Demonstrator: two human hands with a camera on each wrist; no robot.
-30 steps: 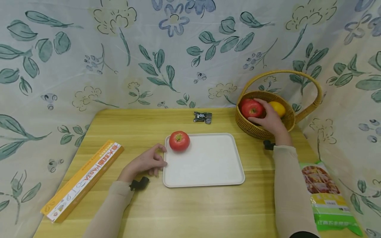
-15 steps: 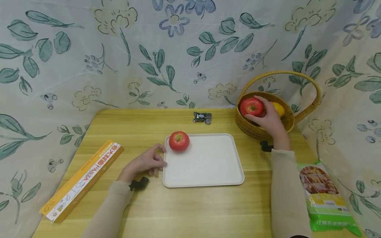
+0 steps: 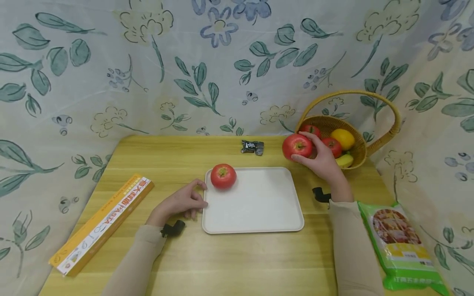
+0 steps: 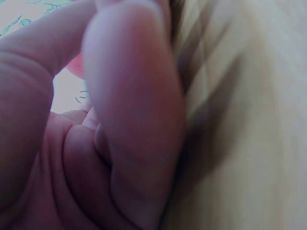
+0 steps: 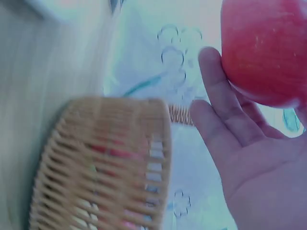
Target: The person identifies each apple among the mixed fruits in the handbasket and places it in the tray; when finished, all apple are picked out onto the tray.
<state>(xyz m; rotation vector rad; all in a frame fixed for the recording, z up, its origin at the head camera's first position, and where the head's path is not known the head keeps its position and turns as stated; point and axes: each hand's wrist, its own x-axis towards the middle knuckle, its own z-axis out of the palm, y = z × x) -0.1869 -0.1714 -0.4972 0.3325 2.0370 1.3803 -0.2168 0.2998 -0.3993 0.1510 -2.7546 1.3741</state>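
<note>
My right hand [image 3: 321, 159] grips a red apple [image 3: 296, 146] just outside the left rim of the wicker basket [image 3: 361, 164]. In the right wrist view the apple [image 5: 266, 52] sits up between thumb and fingers, while the lower fingers extend beside it. Another red apple [image 3: 223, 176] rests in the upper left corner of the white tray [image 3: 259, 205]. My left hand [image 3: 180, 201] lies at the tray's left edge, thumb and index fingertips right at the rim, fingers loosely bent. Its wrist view is mostly filled by blurred fingers [image 4: 134, 105].
Inside the basket are red apples [image 3: 332, 146], a yellow lemon-like fruit [image 3: 343, 139] and a banana [image 3: 345, 160]. Its tall handle [image 3: 396, 119] arches above. A black wrapped packet [image 3: 252, 147] lies behind the tray, a pasta box [image 3: 103, 225] left, a green food bag [image 3: 403, 246] right.
My right hand has lifted the apple out of the basket and moved left and toward me, uncovering the fruit inside. The left hand stays at the tray's edge.
</note>
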